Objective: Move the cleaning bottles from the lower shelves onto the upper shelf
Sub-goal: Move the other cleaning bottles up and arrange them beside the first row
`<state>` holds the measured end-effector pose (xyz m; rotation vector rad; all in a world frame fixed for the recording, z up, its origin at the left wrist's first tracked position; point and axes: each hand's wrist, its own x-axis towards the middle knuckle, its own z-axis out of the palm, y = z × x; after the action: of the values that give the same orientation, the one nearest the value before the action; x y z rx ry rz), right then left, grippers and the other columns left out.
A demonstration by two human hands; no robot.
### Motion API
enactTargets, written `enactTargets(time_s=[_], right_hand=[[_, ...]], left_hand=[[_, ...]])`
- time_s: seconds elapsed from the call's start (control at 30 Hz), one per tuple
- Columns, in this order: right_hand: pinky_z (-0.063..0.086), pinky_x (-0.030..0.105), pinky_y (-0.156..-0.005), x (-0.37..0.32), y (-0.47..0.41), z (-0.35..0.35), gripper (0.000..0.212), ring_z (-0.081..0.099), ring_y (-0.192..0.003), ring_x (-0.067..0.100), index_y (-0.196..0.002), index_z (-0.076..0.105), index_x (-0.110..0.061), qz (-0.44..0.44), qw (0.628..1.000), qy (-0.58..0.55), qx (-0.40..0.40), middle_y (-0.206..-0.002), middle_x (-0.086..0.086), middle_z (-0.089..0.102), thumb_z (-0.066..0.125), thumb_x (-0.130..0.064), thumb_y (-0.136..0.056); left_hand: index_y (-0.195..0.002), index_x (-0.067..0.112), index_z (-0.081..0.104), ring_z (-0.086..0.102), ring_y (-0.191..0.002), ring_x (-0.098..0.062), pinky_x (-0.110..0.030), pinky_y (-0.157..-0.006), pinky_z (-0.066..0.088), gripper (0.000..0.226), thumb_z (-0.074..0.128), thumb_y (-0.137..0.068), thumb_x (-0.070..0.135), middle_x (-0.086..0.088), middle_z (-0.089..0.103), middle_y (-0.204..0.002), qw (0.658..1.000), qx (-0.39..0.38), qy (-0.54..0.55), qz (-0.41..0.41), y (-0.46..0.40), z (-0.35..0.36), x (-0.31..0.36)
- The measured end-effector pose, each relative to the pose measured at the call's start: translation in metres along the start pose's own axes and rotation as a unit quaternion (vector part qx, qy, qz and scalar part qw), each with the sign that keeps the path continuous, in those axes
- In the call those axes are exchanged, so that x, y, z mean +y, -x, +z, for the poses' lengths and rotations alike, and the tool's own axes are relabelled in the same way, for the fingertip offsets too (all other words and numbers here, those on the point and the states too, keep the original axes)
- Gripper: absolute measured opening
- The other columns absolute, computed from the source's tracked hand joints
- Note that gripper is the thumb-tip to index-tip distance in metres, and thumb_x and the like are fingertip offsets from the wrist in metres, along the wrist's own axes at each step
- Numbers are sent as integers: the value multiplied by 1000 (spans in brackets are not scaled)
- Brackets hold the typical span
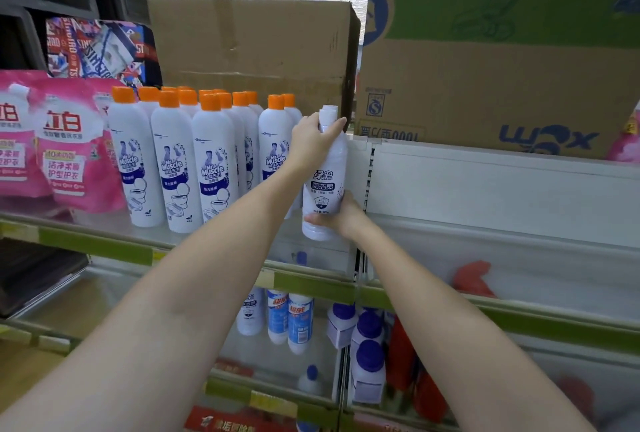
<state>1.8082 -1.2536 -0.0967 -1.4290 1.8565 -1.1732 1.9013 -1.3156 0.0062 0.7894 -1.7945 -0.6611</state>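
Hands, left (313,139) at neck, right (341,215) at base, grip white bottle (323,186) against upper shelf (114,246).

I'm in a shop aisle: left of my left hand (313,135), rows of identical orange-capped Mr Muscle bottles (214,168) and pink detergent pouches (74,154); green price-strip shelf edges (311,284) below; stock cartons (498,51) above right.

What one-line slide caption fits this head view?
Both hands, left hand at the neck and right hand near the base, hold a white bottle at the upper shelf beside orange-capped bottles.
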Motion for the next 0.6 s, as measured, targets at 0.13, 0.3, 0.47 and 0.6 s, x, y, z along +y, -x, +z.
enactTargets(time_s=[0.13,0.3,0.47,0.6], right_hand=[[55,36,-85,-14,17,2,70,65,-103,24,-121,59,-13,21,995,80,62,-116,4,67,90,-42,-65],[50,37,-83,-17,38,9,70,59,-109,31,-123,51,-5,40,983,88,157,-128,15,53,88,-35,-71],[39,29,-68,-11,72,14,27,55,-91,24,-104,56,-9,45,977,78,195,-114,15,63,73,-18,-85],[44,29,-80,-5,105,17,17,62,-102,27,-101,63,-11,62,969,87,223,-102,6,67,69,-17,-86]], left_hand=[[-85,14,47,45,-74,-17,-34,-68,41,46,50,-96,58,-1,46,-83,996,-27,-89,0,15,-8,13],[-103,10,53,55,-84,-23,-36,-71,49,42,60,-93,50,-6,57,-96,993,-51,-103,-2,30,-31,0],[-103,6,59,65,-80,-25,-44,-79,56,19,58,-91,22,-6,65,-86,992,-98,-72,-33,59,-53,-10],[-99,-6,66,68,-62,-26,-44,-69,62,22,55,-93,11,-20,73,-82,979,-189,-60,-52,86,-58,-13]])
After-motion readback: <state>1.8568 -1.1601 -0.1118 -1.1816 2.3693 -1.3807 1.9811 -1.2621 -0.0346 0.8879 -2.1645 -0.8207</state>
